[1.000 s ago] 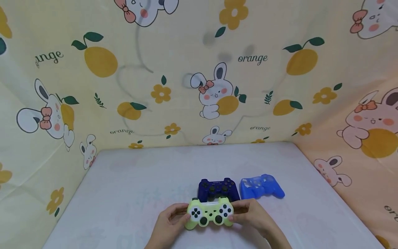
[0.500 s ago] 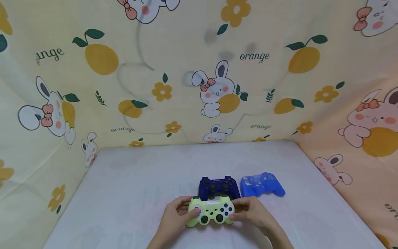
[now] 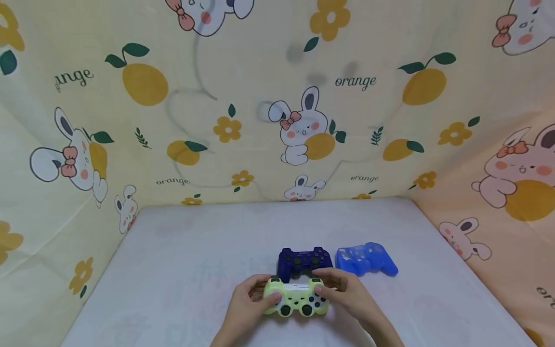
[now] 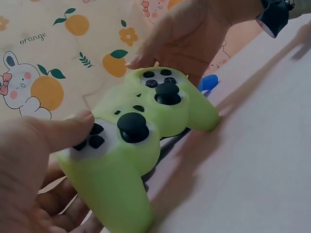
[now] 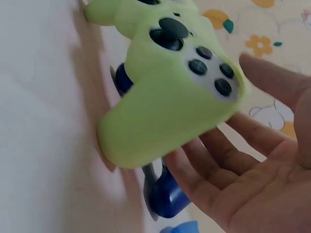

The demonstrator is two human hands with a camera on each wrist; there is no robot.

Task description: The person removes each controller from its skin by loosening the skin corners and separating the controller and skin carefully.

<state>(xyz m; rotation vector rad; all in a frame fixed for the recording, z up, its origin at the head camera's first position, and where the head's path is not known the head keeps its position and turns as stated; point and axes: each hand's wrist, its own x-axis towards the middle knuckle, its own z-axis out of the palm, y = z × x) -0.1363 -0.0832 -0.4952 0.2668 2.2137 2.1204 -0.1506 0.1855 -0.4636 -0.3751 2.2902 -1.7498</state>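
A game controller (image 3: 297, 295) in a lime-green sleeve is held just above the table, its black sticks and buttons showing through the openings. My left hand (image 3: 246, 304) grips its left end, the thumb pressing near the direction pad and the fingers behind. At the other end is my right hand (image 3: 352, 295); in the right wrist view its fingers (image 5: 214, 165) reach nearly straight behind the controller while the thumb stands off at the upper edge. A dark blue controller (image 3: 303, 258) lies just beyond, partly covered by the green one.
To the right of the dark blue controller lies a bright blue controller-shaped cover (image 3: 368, 258), looking soft. The white tabletop (image 3: 182, 270) is bounded at the back and sides by a hanging cloth (image 3: 243, 72) printed with rabbits and oranges.
My left thumb has moved onto the direction pad. The right hand has shifted up toward the controller's top right corner, its thumb leaving the lower right side. The green controller tilts slightly differently.
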